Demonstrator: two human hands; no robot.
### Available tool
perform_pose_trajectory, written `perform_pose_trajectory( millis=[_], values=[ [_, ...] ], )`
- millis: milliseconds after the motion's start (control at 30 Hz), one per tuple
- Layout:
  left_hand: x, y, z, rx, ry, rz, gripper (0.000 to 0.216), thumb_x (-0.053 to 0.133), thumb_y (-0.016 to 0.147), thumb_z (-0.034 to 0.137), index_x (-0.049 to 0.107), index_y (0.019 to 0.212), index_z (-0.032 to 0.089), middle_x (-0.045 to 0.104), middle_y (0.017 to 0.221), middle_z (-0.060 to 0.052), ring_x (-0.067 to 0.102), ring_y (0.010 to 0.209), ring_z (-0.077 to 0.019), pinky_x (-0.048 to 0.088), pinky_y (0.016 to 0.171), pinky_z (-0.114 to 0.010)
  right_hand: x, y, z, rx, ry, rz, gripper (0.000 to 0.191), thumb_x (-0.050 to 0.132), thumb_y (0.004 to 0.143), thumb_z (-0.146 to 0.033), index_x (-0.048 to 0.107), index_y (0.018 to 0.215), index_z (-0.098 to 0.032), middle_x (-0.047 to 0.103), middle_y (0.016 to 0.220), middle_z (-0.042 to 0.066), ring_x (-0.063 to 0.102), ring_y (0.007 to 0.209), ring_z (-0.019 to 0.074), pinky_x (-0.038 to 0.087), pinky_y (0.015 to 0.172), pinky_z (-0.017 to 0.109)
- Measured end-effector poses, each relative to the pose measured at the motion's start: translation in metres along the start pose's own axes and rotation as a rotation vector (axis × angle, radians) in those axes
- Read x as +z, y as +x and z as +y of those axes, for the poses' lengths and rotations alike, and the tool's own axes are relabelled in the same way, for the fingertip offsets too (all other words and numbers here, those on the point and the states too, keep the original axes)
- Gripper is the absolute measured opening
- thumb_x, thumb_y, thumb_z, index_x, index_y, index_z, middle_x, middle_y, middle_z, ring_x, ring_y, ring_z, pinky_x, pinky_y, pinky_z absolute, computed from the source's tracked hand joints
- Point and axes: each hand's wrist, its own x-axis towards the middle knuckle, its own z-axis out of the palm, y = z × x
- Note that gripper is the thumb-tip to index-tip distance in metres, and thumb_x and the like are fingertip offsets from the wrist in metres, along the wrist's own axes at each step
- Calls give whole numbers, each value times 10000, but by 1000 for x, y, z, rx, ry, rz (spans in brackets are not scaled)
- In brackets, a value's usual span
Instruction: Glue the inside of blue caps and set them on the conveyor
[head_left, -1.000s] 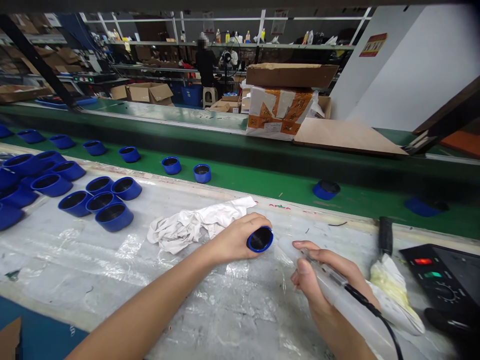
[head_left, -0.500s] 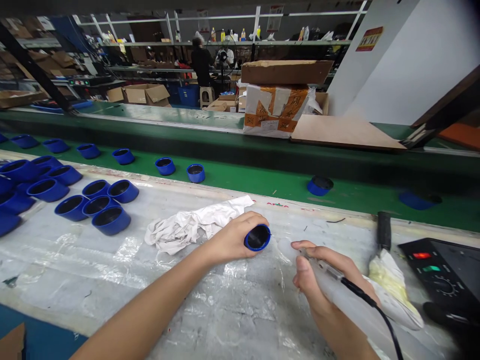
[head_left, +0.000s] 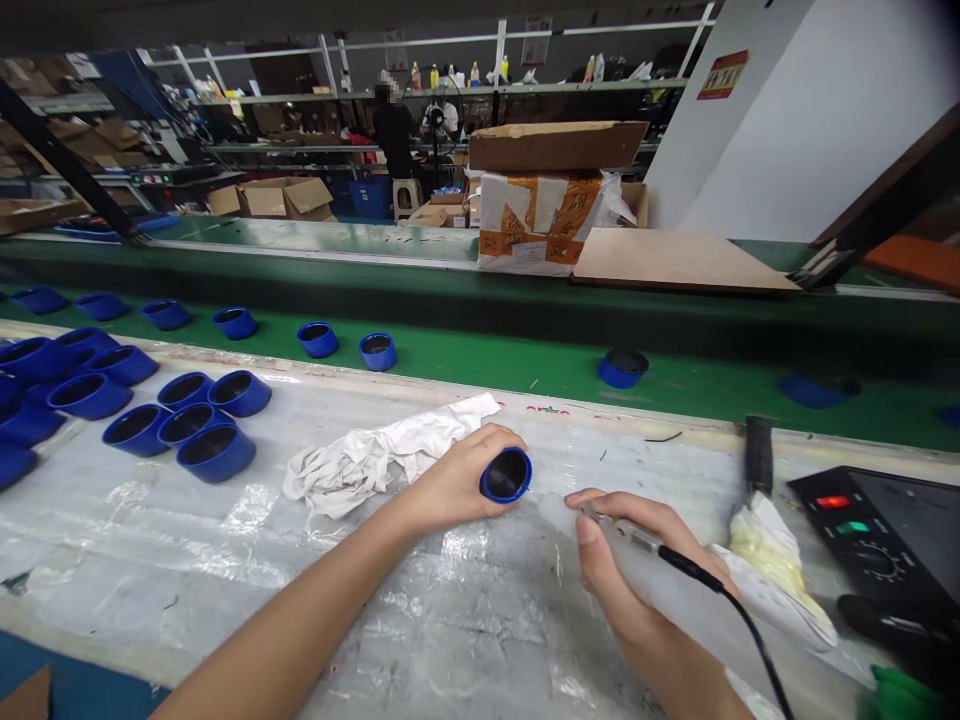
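Note:
My left hand (head_left: pixel 461 478) is closed round a small blue cup-shaped part (head_left: pixel 507 474), tipped on its side with its dark open mouth facing right. My right hand (head_left: pixel 637 570) grips a pen-like tool (head_left: pixel 626 532) with a black cable (head_left: pixel 739 620) running off to the lower right. The tool's tip points left toward the blue part, a short gap away. Both hands rest over the plastic-covered workbench (head_left: pixel 420 620).
Several blue cups (head_left: pixel 187 420) crowd the bench at left, and more ride the green conveyor belt (head_left: pixel 487 365). A white rag (head_left: pixel 382 450) lies behind my left hand. A black control box (head_left: pixel 877 535) sits at right beside a yellowish wad (head_left: pixel 765 540). A person stands far back.
The view has drifted slightly; both hands sit a little further left and up in the picture. Their grips on the blue part and the tool are unchanged.

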Motion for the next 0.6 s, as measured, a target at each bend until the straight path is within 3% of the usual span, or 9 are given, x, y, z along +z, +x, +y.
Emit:
perform_pose_trajectory(
  millis=[133, 267, 400, 600],
  values=[
    [-6, -4, 3, -65, -4, -35, 550, 865, 767, 223, 584, 1240, 237, 640, 1298, -107, 621, 1241, -310, 514, 1111, -446, -3, 5, 8, 148, 247, 108, 299, 802, 901, -423, 651, 1098, -258, 808, 930, 30, 542, 368, 101, 458, 370, 257],
    [-17, -10, 11, -85, 21, -71, 595, 750, 773, 128, 545, 1317, 256, 548, 1380, -115, 552, 1367, -313, 460, 1190, -452, -4, 18, 13, 282, 470, 264, 452, 859, 832, -494, 597, 1111, -255, 801, 937, 65, 535, 372, 125, 419, 348, 272],
    [-32, 1, 7, -301, 112, 166, 639, 833, 743, 222, 590, 1333, 272, 533, 1368, -87, 564, 1359, -302, 457, 1198, -426, -3, 29, 11, 437, 579, 344, 550, 894, 770, -556, 606, 1118, -243, 795, 951, 70, 518, 407, 99, 405, 379, 242],
    [-70, 69, -26, -615, 347, 379, 497, 849, 825, 271, 663, 1271, 158, 661, 1295, -141, 614, 1297, -334, 485, 1153, -478, 3, 40, 15, 552, 657, 410, 610, 888, 725, -658, 640, 1099, -245, 799, 865, 18, 462, 360, 62, 342, 327, 181]
  ],
)
